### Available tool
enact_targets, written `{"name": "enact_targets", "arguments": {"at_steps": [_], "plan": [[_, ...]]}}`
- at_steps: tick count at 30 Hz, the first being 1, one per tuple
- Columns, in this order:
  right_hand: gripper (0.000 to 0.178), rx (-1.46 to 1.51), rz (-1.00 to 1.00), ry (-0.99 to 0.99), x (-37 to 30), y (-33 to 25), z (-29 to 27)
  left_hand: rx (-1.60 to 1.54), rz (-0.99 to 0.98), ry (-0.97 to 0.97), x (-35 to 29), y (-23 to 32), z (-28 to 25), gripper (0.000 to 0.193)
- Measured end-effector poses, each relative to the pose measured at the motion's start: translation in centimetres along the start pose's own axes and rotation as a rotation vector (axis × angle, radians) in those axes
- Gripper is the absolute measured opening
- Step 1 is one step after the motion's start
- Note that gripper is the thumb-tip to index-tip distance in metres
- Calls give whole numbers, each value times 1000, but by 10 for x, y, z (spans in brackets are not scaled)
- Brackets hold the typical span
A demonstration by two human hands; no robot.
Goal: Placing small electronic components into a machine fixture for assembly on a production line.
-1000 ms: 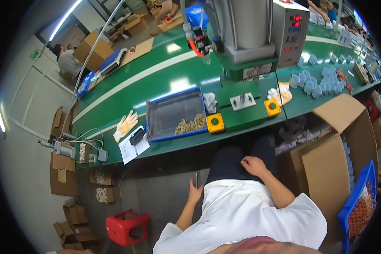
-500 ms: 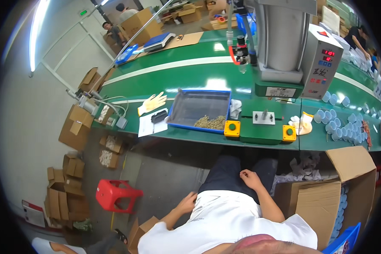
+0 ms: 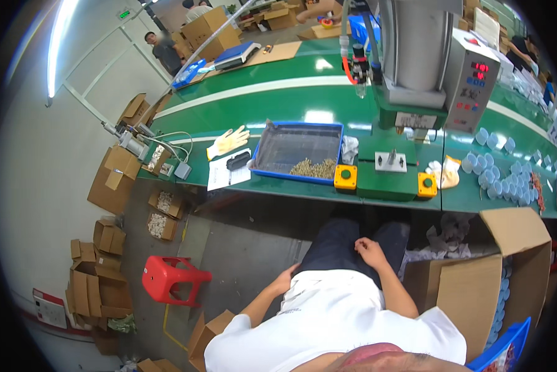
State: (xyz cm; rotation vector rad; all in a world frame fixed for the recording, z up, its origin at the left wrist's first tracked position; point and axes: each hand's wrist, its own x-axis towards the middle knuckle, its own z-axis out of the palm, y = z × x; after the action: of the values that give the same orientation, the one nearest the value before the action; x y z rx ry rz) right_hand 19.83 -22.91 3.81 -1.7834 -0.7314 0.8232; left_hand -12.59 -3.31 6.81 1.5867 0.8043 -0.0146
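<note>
My left hand (image 3: 285,280) rests flat against the side of my left thigh, by the hem of my white shirt. Its fingertips are partly hidden, and nothing shows in it. On my right thigh lies my right hand (image 3: 370,253), empty, with the fingers loosely bent and the thumb apart. Both hands are below the bench edge. On the green bench ahead stands a press (image 3: 414,62) with a metal fixture plate (image 3: 385,163) under it. Two yellow button boxes flank the plate, the left box (image 3: 345,177) and the right box (image 3: 426,185). A blue tray (image 3: 267,173) holds a pile of small brass-coloured parts (image 3: 315,168).
Work gloves (image 3: 228,142) and paper (image 3: 228,179) lie left; another glove (image 3: 450,173) lies right, near blue cups (image 3: 508,186). An open carton (image 3: 467,297) of cups stands at my right. A red stool (image 3: 174,279) is at floor left. A person (image 3: 165,53) stands far left.
My left hand has shifted slightly up and forward along my thigh; the right stays on my lap. The far-left person stands more upright. Another person's arm and leg have left the lower-left corner.
</note>
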Motion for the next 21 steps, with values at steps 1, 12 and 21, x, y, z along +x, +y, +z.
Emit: {"name": "enact_targets", "arguments": {"at_steps": [1,12,21], "plan": [[18,-69,-1,4,-1,-6,-2,44,42,-96,-2,-7,0,98],[23,-159,-62,90,-15,-20,-4,524,588,-74,18,22,-8,63],[23,-229,65,50,-15,-48,3,691,839,13,73,-22,27,19]]}}
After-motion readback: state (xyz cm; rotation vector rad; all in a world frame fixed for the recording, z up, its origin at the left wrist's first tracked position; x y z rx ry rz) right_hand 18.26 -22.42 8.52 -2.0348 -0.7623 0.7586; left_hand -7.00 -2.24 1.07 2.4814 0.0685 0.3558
